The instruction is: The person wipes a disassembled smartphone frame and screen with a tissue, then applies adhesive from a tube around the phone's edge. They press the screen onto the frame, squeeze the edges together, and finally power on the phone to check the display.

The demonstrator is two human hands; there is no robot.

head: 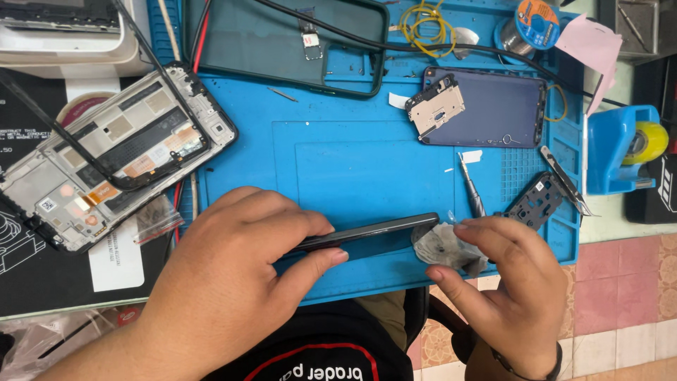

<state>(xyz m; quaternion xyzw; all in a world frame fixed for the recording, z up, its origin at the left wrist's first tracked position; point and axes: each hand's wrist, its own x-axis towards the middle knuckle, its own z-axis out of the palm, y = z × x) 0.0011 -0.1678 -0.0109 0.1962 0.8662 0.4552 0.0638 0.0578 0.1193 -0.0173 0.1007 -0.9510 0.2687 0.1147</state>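
Note:
My left hand grips a dark phone held on its edge over the blue work mat, thumb below and fingers over the top. My right hand pinches a crumpled grey cloth pressed against the phone's right end.
An opened phone frame lies at the left. A dark back cover rests at the top, and a second phone with a metal shield plate to the right. A screwdriver, a black bracket, tweezers, a solder spool and a blue tape dispenser are nearby.

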